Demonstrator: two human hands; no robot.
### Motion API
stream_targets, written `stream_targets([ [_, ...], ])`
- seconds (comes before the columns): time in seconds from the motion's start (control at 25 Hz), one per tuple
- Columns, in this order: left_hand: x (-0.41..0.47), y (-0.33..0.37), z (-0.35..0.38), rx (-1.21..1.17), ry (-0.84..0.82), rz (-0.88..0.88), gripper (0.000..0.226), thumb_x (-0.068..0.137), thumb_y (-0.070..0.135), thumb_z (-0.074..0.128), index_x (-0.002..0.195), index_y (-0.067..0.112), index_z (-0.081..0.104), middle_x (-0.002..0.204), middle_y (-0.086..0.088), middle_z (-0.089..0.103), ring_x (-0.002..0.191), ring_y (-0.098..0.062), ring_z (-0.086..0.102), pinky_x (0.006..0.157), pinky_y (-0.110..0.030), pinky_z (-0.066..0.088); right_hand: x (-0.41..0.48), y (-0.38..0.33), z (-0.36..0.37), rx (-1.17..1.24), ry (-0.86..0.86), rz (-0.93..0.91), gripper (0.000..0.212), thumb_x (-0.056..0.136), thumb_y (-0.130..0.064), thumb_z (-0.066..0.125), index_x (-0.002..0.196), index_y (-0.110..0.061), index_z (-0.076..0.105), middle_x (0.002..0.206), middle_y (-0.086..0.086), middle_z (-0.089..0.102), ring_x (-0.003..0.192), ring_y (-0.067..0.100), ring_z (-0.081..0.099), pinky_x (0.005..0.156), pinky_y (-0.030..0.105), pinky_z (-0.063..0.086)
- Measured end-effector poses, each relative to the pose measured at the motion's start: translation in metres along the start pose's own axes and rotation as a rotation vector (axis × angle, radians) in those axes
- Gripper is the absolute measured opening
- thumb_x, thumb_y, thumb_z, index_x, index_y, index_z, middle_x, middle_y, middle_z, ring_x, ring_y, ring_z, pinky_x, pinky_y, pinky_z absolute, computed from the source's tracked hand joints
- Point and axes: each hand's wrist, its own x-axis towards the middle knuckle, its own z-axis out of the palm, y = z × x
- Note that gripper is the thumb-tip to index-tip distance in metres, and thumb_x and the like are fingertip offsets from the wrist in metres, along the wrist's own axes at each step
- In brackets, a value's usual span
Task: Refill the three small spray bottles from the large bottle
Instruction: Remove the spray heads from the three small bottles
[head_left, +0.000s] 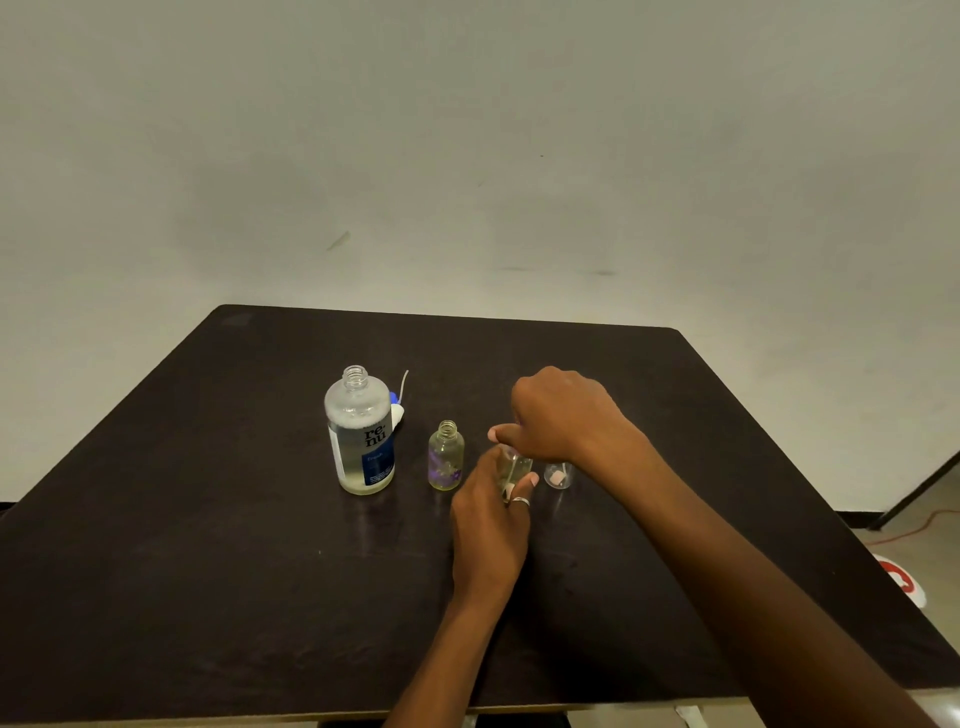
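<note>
The left hand (491, 512) steadies the middle small bottle (511, 467) by its body while the right hand (563, 415) closes over its top, probably unscrewing the sprayer. Left stand an uncapped small bottle (445, 457) and the open large bottle (360, 431); the third bottle (558, 475) is just right.

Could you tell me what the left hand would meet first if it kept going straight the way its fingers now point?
The left hand already touches the middle small bottle; further on, it would probably meet the right hand above that bottle, though depth is unclear.
</note>
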Motion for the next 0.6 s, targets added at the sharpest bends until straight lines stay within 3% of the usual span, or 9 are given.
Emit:
stream_targets([
  [0.2, 0.0, 0.003, -0.002, -0.033, -0.013, -0.016, 0.027, 0.089, 0.012, 0.071, 0.114, 0.019, 0.065, 0.097, 0.017, 0.068, 0.088, 0.015, 0.06, 0.075, -0.001, 0.042, -0.001, -0.01, 0.005, -0.048, 0.02, 0.072, 0.051, 0.092, -0.054, 0.056, 0.06, -0.018, 0.041, 0.063, 0.0, 0.051, 0.054, 0.014, 0.05, 0.059, 0.032, 0.046],
  [0.4, 0.0, 0.003, -0.003, -0.04, -0.029, -0.031, 0.03, 0.088, 0.007, 0.07, 0.116, 0.018, 0.066, 0.089, 0.023, 0.062, 0.086, 0.016, 0.059, 0.071, -0.002, 0.042, 0.0, -0.014, 0.01, -0.048, 0.021, 0.112, 0.047, 0.093, -0.051, 0.056, 0.063, -0.016, 0.046, 0.063, 0.0, 0.054, 0.06, 0.017, 0.058, 0.062, 0.033, 0.054],
  [0.6, 0.0, 0.001, -0.003, -0.04, -0.022, -0.007, 0.026, 0.088, 0.011, 0.071, 0.112, 0.02, 0.066, 0.09, 0.021, 0.065, 0.085, 0.013, 0.061, 0.071, -0.002, 0.041, -0.001, -0.013, 0.009, -0.016, 0.022, 0.013, 0.033, 0.096, -0.039, 0.055, 0.076, -0.014, 0.051, 0.063, 0.001, 0.047, 0.068, 0.02, 0.062, 0.071, 0.037, 0.058],
])
